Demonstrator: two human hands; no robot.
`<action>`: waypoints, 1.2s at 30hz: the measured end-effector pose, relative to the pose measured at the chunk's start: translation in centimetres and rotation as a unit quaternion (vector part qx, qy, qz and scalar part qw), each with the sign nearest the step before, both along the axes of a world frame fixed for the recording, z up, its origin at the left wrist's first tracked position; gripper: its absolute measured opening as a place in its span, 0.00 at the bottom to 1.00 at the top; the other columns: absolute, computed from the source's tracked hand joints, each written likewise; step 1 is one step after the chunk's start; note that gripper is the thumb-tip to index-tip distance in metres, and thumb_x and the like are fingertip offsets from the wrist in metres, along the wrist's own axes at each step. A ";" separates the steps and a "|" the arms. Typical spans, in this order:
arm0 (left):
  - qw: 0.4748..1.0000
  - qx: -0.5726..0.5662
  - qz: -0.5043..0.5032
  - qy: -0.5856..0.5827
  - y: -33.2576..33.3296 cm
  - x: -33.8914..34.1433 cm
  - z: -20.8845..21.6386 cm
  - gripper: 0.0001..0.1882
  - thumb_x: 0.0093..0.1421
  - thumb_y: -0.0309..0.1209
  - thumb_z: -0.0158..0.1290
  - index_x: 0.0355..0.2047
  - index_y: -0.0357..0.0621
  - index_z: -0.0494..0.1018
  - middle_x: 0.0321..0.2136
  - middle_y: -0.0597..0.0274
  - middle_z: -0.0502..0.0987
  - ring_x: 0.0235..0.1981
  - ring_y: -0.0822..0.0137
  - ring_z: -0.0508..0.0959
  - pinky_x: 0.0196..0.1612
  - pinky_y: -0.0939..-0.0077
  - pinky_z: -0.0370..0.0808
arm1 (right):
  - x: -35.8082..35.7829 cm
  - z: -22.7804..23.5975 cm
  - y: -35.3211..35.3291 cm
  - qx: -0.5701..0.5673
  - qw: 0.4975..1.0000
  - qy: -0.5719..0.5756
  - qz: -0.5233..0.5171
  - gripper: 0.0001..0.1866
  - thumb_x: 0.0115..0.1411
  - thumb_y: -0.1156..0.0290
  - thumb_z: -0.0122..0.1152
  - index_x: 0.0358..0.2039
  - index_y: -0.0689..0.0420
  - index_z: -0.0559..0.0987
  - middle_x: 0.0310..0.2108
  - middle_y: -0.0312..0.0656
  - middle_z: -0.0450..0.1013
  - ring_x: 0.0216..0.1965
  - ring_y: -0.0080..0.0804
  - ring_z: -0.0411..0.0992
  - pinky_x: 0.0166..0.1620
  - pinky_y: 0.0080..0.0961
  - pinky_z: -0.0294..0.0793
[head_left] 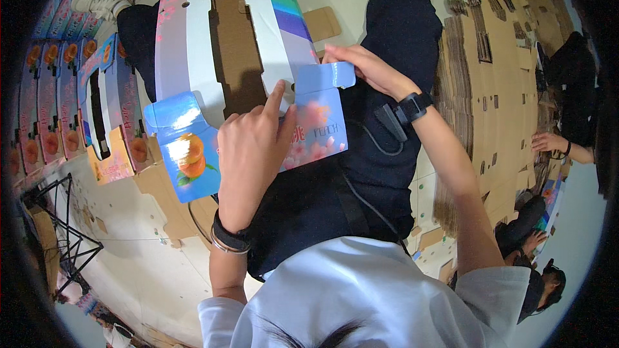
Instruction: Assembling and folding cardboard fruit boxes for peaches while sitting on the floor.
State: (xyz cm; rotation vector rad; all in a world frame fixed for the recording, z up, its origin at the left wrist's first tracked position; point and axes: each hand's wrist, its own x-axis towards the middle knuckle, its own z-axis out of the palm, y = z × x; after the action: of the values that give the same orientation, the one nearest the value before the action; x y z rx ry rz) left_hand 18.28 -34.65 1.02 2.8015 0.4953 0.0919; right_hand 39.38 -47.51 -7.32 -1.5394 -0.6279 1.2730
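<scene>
An open cardboard box lies across my lap, brown inside, with white inner flaps and pink-purple printed sides. Its blue end panel, printed with peaches and blossoms, is folded out toward me. My left hand lies over this panel, its index finger stretched out onto the right white flap and the thumb apart. At the box's near right corner, my right hand has its fingers closed at the edge, beside a small blue tab. The tab hides part of those fingers.
Printed boxes stand in rows at the left, near a black metal frame. Stacked flat cardboard lies along the right. Another person's hand shows at the far right. A black cable crosses my lap.
</scene>
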 end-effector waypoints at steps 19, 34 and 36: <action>0.993 0.010 -0.112 -0.033 -4.1 -3.7 4.6 0.12 0.54 0.33 0.60 0.36 0.41 0.74 0.26 0.61 0.72 0.27 0.61 0.73 0.34 0.67 0.70 | 0.7 6.5 5.7 0.057 0.817 -0.555 0.147 0.23 0.63 0.46 0.48 0.39 0.51 0.80 0.34 0.46 0.74 0.39 0.45 0.74 0.43 0.39 0.73; 0.955 -0.088 0.166 -0.230 12.9 -10.1 12.5 0.24 0.65 0.44 0.43 0.48 0.35 0.73 0.50 0.53 0.74 0.54 0.61 0.71 0.60 0.64 0.63 | 3.2 -1.2 -4.7 0.044 0.982 -0.117 -0.145 0.38 0.58 0.68 0.63 0.64 0.63 0.56 0.53 0.46 0.70 0.50 0.26 0.70 0.54 0.23 0.69; 0.974 -0.178 0.104 -0.092 15.7 -9.0 11.4 0.25 0.65 0.42 0.43 0.55 0.38 0.70 0.55 0.52 0.71 0.60 0.60 0.66 0.64 0.64 0.55 | 3.4 -0.5 -4.8 -0.034 0.995 -0.046 -0.078 0.28 0.59 0.67 0.63 0.57 0.65 0.67 0.48 0.41 0.73 0.45 0.22 0.72 0.49 0.21 0.71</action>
State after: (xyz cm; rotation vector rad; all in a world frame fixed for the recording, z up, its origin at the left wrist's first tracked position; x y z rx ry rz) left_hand 9.23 -18.93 12.43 2.3586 0.6829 0.2755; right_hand 42.74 -52.36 -7.78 -1.6765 -0.5169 1.1203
